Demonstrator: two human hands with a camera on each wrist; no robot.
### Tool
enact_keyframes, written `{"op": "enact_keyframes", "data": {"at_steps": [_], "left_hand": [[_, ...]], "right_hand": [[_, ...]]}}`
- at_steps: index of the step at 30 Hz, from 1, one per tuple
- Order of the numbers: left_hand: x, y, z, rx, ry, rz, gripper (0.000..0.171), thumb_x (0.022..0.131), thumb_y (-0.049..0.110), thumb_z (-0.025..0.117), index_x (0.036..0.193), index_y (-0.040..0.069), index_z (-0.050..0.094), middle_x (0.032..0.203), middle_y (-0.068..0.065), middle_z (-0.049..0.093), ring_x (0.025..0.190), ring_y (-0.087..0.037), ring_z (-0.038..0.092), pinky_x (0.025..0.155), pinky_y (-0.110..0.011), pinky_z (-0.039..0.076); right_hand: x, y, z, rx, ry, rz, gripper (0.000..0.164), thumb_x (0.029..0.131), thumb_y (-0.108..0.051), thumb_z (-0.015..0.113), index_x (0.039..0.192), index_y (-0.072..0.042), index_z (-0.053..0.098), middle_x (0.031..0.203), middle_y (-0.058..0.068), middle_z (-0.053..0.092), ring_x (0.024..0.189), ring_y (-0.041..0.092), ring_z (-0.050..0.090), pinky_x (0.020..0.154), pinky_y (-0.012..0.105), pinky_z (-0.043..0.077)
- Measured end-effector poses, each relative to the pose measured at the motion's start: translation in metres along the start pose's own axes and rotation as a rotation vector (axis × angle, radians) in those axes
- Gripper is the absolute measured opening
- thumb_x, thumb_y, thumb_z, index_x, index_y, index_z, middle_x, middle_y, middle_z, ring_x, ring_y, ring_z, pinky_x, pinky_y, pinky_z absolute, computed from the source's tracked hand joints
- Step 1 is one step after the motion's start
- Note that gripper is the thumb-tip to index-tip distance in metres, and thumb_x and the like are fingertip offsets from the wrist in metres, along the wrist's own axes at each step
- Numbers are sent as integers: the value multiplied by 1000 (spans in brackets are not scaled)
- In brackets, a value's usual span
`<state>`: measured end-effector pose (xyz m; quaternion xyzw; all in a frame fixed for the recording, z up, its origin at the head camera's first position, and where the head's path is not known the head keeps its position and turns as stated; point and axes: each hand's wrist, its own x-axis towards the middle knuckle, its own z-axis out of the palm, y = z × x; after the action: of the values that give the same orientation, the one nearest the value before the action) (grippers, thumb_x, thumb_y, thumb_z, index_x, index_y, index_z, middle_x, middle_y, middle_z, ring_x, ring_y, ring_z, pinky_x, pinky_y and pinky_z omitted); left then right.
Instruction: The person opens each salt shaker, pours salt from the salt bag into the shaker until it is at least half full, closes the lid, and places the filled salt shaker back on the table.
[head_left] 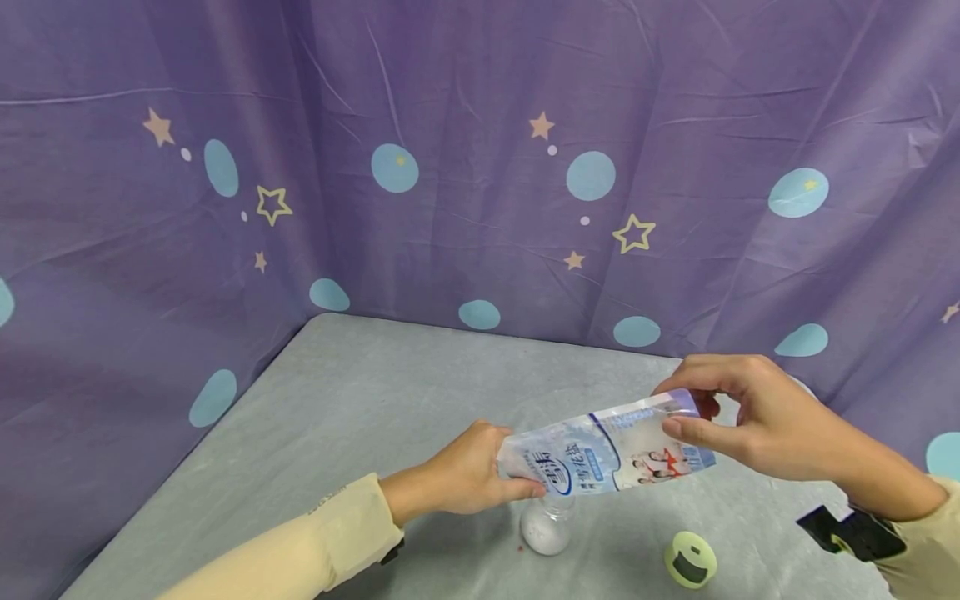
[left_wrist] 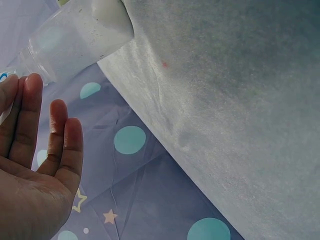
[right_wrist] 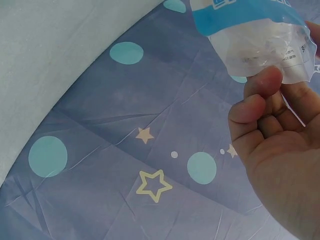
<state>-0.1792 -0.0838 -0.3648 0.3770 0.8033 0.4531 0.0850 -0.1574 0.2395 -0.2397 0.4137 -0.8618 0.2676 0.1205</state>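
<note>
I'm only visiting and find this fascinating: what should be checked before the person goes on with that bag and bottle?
1. Bag held at both ends: ok; left hand at the lower end, right hand at the upper.
2. Bottle upright on the table: ok.
3. Green lid out of the way: ok; it lies apart from the bottle.
4. Room in the bottle: ok; white contents leave its upper part clear.
5. Bag's opening lined up with the bottle's mouth: cannot tell; hidden.
</note>
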Motion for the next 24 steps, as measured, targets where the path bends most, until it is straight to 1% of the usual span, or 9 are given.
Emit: {"op": "enact_keyframes", "data": {"at_steps": [7, 11, 16, 18, 24], "left_hand": [[1, 0, 1, -7, 0, 3, 27, 87, 13, 84, 113, 10, 77, 102, 7, 78, 92, 1, 70, 77, -20, 56], [1, -1, 1, -3, 2, 15, 27, 87, 12, 83, 114, 10, 77, 102, 6, 78, 92, 1, 70, 76, -20, 56], [2, -2, 1, 12, 2, 30, 28, 87, 13, 83, 114, 10, 77, 103, 6, 78, 92, 2, 69, 76, -20, 56], [2, -3, 1, 18, 2, 28, 29, 87, 13, 83, 115, 10, 76, 104, 6, 78, 92, 2, 69, 77, -20, 56], [1, -2, 1, 20, -1, 12, 29, 87, 15, 84, 115, 10, 76, 103, 6, 78, 92, 2, 69, 77, -20, 56]], "right_hand": [[1, -1, -1, -4, 4, -4, 38, 83, -7, 85, 105, -36, 72, 84, -21, 59, 73, 2, 51, 43, 16, 36], [1, -1, -1, -4, 0, -3, 35, 83, -8, 85, 105, -33, 73, 83, -18, 58, 74, 4, 51, 42, 16, 36], [2, -1, -1, -6, -4, -6, 35, 83, -9, 85, 106, -32, 73, 84, -17, 59, 75, 4, 51, 45, 16, 38], [2, -1, -1, -11, -4, -8, 35, 83, -9, 85, 106, -33, 73, 84, -18, 59, 75, 4, 51, 46, 16, 38], [3, -3, -3, -13, -1, -13, 36, 84, -9, 85, 106, -35, 72, 83, -20, 57, 73, 3, 51, 43, 15, 36]]}}
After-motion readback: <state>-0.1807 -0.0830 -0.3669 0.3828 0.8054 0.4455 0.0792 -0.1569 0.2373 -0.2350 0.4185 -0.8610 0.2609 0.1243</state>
